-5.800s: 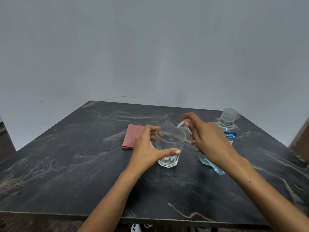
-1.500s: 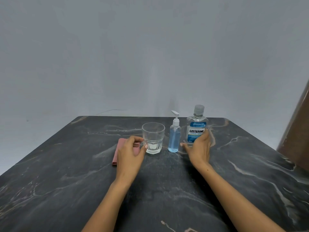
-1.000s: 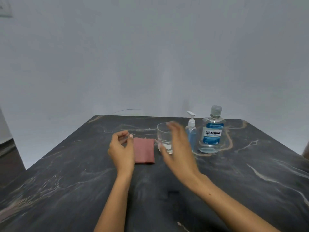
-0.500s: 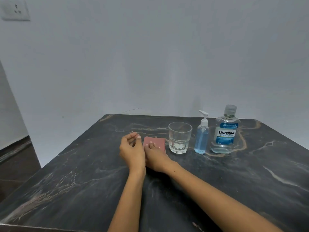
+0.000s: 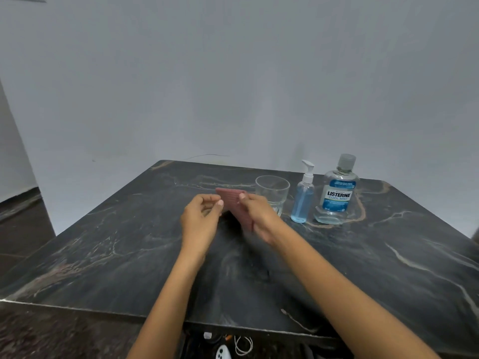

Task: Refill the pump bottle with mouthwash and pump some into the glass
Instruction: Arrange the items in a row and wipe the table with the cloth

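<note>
We are lifting the pink cloth (image 5: pixel 237 208) off the counter (image 5: pixel 388 268) with our right hand (image 5: pixel 259 216), its fingers clamped on the cloth; our left hand (image 5: pixel 201 216) is hovering beside it, fingers loosely curled and holding nothing. The glass (image 5: pixel 272 193), pump bottle (image 5: pixel 302 200) and mouthwash bottle (image 5: pixel 338 195) are standing in a row, both bottles closed. Pumping seems done; wiping probably comes next, calling for a steady pass near the glass.

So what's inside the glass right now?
The glass looks nearly empty; a faint pale patch near its base may be liquid or just thick glass. The right hand, holding the pink cloth, covers its lower left side.
</note>
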### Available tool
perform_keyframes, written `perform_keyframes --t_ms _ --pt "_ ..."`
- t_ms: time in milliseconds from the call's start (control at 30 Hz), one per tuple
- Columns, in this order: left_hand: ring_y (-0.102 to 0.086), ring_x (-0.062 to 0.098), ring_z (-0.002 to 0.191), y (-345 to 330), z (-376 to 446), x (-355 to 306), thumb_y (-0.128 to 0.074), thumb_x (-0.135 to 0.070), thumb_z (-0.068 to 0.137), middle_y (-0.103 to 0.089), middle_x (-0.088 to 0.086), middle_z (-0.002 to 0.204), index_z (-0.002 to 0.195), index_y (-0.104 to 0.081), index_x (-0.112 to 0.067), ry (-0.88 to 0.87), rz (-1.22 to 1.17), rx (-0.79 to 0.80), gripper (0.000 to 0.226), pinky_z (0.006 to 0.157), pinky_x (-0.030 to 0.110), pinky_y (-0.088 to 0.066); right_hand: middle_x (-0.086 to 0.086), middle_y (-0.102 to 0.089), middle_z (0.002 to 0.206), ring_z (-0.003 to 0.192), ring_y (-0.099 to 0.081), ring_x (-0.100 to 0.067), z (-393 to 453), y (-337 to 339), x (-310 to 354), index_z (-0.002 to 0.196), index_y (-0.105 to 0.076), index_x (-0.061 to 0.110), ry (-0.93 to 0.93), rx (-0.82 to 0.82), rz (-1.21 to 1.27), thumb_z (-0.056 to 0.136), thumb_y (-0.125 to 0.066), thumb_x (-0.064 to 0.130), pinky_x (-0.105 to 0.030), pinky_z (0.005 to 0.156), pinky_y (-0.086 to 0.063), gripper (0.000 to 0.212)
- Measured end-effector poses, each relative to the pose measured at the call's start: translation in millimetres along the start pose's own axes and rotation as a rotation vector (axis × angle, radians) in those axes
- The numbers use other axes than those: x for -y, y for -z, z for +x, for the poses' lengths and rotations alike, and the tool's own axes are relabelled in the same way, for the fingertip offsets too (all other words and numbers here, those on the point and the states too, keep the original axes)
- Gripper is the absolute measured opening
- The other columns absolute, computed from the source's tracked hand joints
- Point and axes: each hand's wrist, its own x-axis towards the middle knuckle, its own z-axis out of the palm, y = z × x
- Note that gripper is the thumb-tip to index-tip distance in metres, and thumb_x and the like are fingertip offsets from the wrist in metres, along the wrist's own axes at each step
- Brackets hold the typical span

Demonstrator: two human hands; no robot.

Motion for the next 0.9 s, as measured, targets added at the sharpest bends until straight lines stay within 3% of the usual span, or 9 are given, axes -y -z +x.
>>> perform_keyframes --t_ms 67,167,267,367,467,533,633,800,900 --pt "-0.065 0.002 0.08 15 -17 5 -0.064 -0.01 0.089 -0.069 -0.01 0.087 0.089 -0.065 -0.02 -0.138 0.175 0.091 0.01 0.071 0.008 -0.046 -0.012 -0.066 0.092 0.081 -0.062 -0.02 -21 18 7 0.107 -0.061 0.001 -0.038 0.028 0.161 0.101 -0.039 0.013 -0.032 0.079 -0.051 0.027" --pt "-0.06 -0.014 0.086 28 -39 16 -0.064 -0.022 0.089 -0.068 -0.022 0.094 0.097 -0.069 -0.027 -0.261 0.438 0.267 0.011 0.073 -0.001 -0.04 -0.006 -0.067 0.089 0.085 -0.063 -0.02 -60 60 17 0.101 -0.063 0.009 -0.055 0.039 0.226 0.099 -0.042 0.018 -0.036 0.08 -0.053 0.023" --pt "-0.06 -0.002 0.105 27 -52 20 -0.055 -0.034 0.094 -0.068 -0.016 0.111 0.112 -0.068 -0.025 -0.313 0.546 0.406 0.024 0.089 0.016 -0.044 -0.003 -0.068 0.085 0.083 -0.06 -0.019 -96 102 27 0.093 -0.067 0.013 0.031 -0.133 0.14 0.097 -0.046 0.018 -0.037 0.081 -0.05 0.022" --pt "-0.048 0.008 0.129 21 -57 21 -0.044 -0.039 0.098 -0.061 -0.007 0.131 0.124 -0.062 -0.022 -0.324 0.675 0.55 0.035 0.109 0.034 -0.035 0.003 -0.064 0.078 0.075 -0.054 -0.014 -116 132 24 0.085 -0.068 0.015 0.255 -0.412 -0.344 0.097 -0.048 0.017 -0.027 0.062 -0.04 0.023" --pt "-0.029 0.009 0.143 22 -58 24 -0.038 -0.043 0.099 -0.042 -0.001 0.15 0.136 -0.051 -0.023 -0.317 0.842 0.638 0.044 0.119 0.034 -0.017 0.005 -0.062 0.09 0.081 -0.055 -0.015 -121 138 0 0.105 -0.066 0.011 0.377 -0.547 -0.857 0.095 -0.049 0.011 -0.021 0.061 -0.028 0.02" --pt "-0.023 0.009 0.145 22 -58 26 -0.035 -0.044 0.1 -0.033 -0.002 0.155 0.141 -0.045 -0.024 -0.326 0.894 0.66 0.047 0.119 0.031 -0.011 0.001 -0.068 0.106 0.095 -0.062 -0.02 -115 126 -24 0.113 -0.064 0.01 0.301 -0.435 -0.919 0.096 -0.047 0.008 -0.022 0.07 -0.035 0.024" --pt "-0.02 0.009 0.146 22 -60 25 -0.035 -0.044 0.1 -0.029 -0.002 0.157 0.144 -0.04 -0.024 -0.339 0.907 0.659 0.048 0.118 0.028 -0.009 -0.015 -0.062 0.123 0.113 -0.056 -0.032 -103 93 -48 0.121 -0.056 0.007 0.14 -0.224 -1.052 0.098 -0.044 0.015 -0.032 0.083 -0.038 0.027" --pt "-0.018 0.009 0.147 22 -59 25 -0.038 -0.044 0.099 -0.026 -0.003 0.158 0.145 -0.038 -0.025 -0.341 0.947 0.673 0.05 0.118 0.029 -0.008 0.002 -0.04 0.15 0.141 -0.031 -0.015 -107 63 -51 0.139 -0.044 0.019 0.261 0.051 -1.132 0.1 -0.04 0.025 -0.032 0.113 -0.028 0.04" --pt "-0.018 0.009 0.147 22 -59 25 -0.04 -0.045 0.098 -0.025 -0.003 0.158 0.145 -0.038 -0.025 -0.337 0.943 0.675 0.051 0.119 0.029 -0.008 0.014 -0.043 0.146 0.138 -0.033 -0.003 -136 80 -54 0.136 -0.048 0.027 0.323 0.054 -1.052 0.099 -0.042 0.029 -0.022 0.113 -0.026 0.038"
